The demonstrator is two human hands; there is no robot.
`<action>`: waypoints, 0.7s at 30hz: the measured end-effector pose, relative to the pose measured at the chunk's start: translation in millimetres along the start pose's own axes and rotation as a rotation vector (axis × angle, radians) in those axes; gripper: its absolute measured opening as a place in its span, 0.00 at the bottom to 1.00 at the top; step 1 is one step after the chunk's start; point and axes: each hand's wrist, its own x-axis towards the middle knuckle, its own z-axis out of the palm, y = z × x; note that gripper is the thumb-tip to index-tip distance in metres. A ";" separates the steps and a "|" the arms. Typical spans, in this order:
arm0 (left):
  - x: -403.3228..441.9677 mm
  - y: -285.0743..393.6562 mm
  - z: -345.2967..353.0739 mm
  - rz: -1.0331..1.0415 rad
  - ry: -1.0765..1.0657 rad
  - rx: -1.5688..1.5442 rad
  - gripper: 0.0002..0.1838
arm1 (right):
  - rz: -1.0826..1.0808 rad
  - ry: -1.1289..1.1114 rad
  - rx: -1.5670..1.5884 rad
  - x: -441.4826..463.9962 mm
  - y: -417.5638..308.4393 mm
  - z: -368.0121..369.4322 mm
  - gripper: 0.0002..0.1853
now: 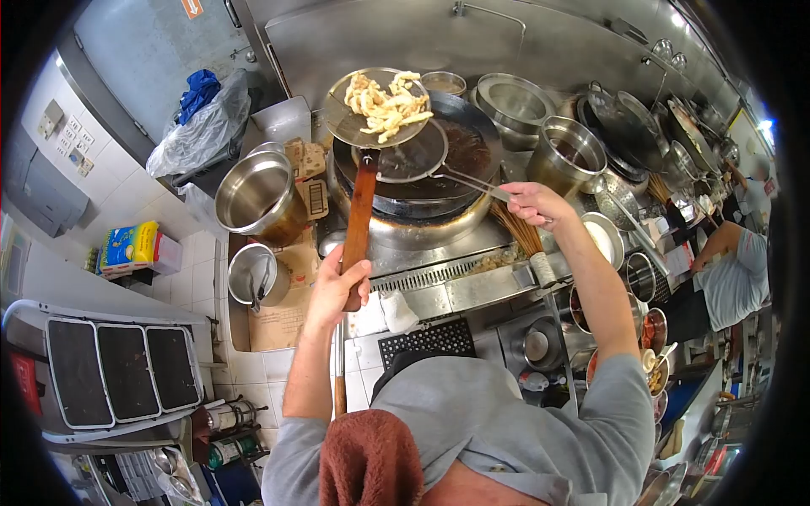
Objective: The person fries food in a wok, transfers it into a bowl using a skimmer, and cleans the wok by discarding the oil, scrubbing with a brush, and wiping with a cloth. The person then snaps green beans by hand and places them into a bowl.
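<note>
My left hand (pixel 341 282) is wrapped round the wooden handle of a wide skimmer (pixel 336 114). Pale, fried-looking strips of food (pixel 384 105) lie heaped on the skimmer, which is held over the left side of a large wok (pixel 481 139). In my right hand (pixel 538 205) is the thin metal handle of a fine-mesh strainer (pixel 413 160). The strainer's round mesh sits just below and right of the skimmer, above the wok; whether the two touch, I cannot tell. Dark liquid (pixel 464 156) shows inside the wok.
Left of the wok stand a tall steel pot (pixel 261 198) and a smaller pot (pixel 256 274) with utensils. A steel pot (pixel 572 156) and a bamboo brush (pixel 527 240) are at the right. Another person (pixel 734 274) stands far right.
</note>
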 end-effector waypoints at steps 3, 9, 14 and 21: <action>-1.9 17.4 -3.7 0.039 -0.029 0.058 0.16 | -0.087 0.060 0.021 -0.2 -14.2 -9.6 0.29; -3.4 30.2 -4.0 0.056 -0.012 0.076 0.15 | -0.165 0.582 -0.767 -22.9 -48.1 -21.3 0.27; 2.4 20.9 -6.8 0.055 -0.068 0.070 0.16 | -0.115 0.700 -1.058 -18.8 -39.7 -7.1 0.27; 5.2 6.9 -3.9 0.015 -0.033 0.003 0.16 | -0.053 0.364 -0.589 40.1 1.4 -17.8 0.32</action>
